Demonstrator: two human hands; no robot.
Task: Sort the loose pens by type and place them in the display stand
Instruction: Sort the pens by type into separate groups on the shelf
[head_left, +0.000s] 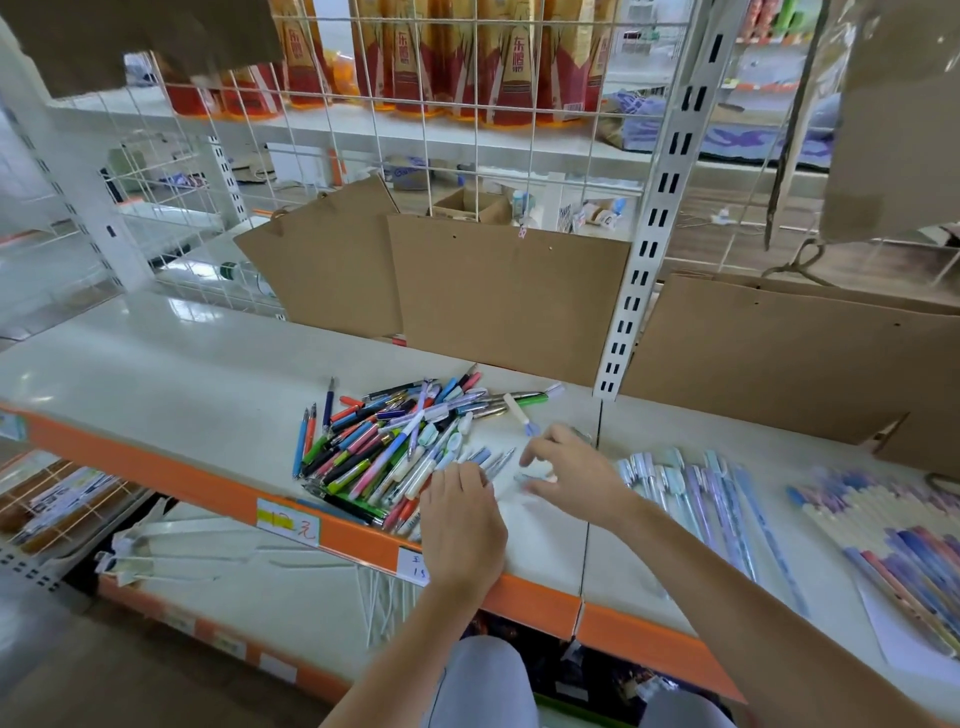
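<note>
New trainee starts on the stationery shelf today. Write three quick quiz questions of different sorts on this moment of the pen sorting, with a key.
1. True or false: the mixed pile of loose pens lies to the left of both hands.
2. Multiple choice: the sorted row of pale blue and lilac pens lies on the shelf
A. left of the pile
B. right of the right hand
C. on the brown paper bags
3. Fill in: the left hand rests at the ____ edge of the pile.

Key: 1 true; 2 B; 3 right.
</note>
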